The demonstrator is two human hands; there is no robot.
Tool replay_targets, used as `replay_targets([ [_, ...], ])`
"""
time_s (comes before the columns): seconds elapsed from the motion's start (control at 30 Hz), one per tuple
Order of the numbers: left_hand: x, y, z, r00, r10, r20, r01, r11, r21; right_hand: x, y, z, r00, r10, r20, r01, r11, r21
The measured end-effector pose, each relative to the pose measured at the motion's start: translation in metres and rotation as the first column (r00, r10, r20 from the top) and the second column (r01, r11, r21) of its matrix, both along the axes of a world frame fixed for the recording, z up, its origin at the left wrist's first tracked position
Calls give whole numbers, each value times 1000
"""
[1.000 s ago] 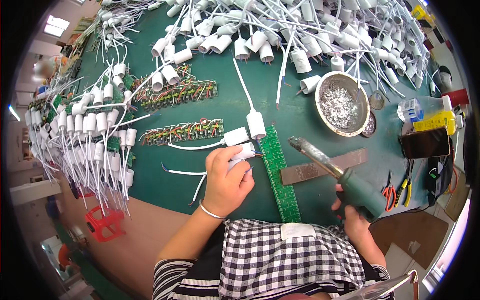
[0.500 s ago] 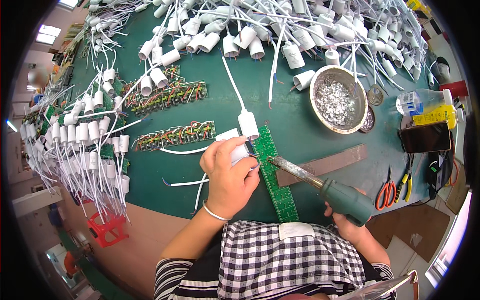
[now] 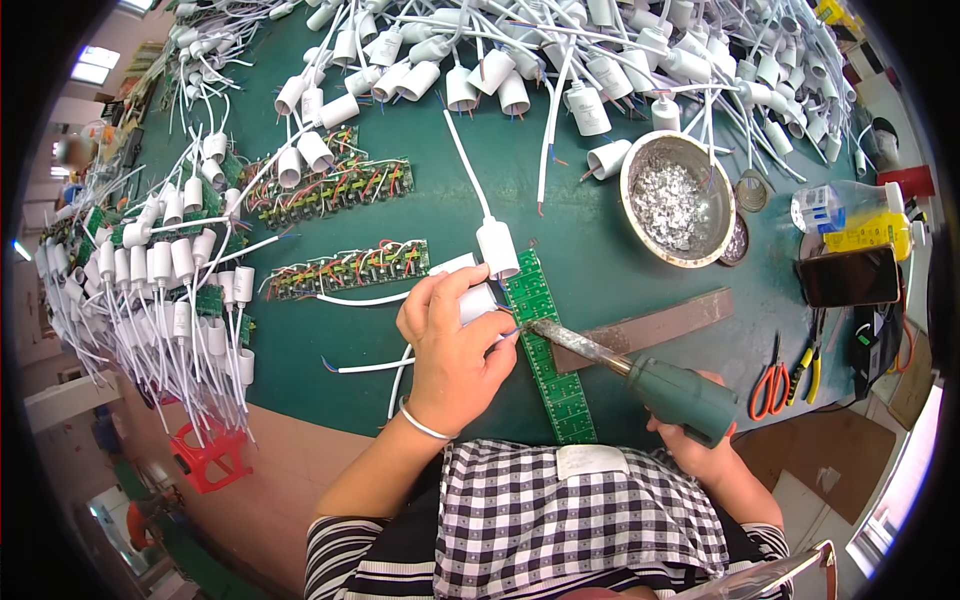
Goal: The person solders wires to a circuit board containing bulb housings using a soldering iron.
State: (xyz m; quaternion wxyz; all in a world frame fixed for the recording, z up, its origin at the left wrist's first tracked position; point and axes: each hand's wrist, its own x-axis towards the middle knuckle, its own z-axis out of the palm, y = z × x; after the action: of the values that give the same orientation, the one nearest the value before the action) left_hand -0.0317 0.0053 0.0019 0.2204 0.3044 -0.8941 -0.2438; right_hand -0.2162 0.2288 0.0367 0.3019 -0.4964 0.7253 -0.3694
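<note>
My right hand (image 3: 700, 440) grips a soldering iron (image 3: 685, 400) by its thick dark green handle. Its metal tip rests at the left edge of a green circuit board strip (image 3: 560, 385), beside my left fingertips. With finger and thumb pinched together, my left hand (image 3: 455, 350) holds a thin wire at that edge; the wire's end is partly hidden. Just above my fingers, a white cylinder with a cable (image 3: 496, 248) lies against the top of the strip. Another white cylinder (image 3: 478, 303) lies partly covered by my left hand.
A brown bar (image 3: 650, 328) lies under the iron. Farther right stand a metal bowl of silvery bits (image 3: 670, 200), a phone (image 3: 850, 277) and orange-handled pliers (image 3: 770, 388). Wired board strips (image 3: 350, 268) lie left; piled white cylinders (image 3: 420, 80) fill the far side.
The soldering iron has shifted slightly left, bringing its tip closer to my left fingertips. My left hand stays nearly in place, still pinching the wire.
</note>
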Motion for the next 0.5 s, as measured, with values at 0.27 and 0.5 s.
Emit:
replay_targets([
  [0.27,0,-1,3,999,-24,26,24,1000,-15,-7,4,2,984,-70,161,46,988,147],
  [0.5,-1,-1,-2,1000,-11,-20,12,1000,16,-13,-2,6,976,-102,194,77,988,134],
])
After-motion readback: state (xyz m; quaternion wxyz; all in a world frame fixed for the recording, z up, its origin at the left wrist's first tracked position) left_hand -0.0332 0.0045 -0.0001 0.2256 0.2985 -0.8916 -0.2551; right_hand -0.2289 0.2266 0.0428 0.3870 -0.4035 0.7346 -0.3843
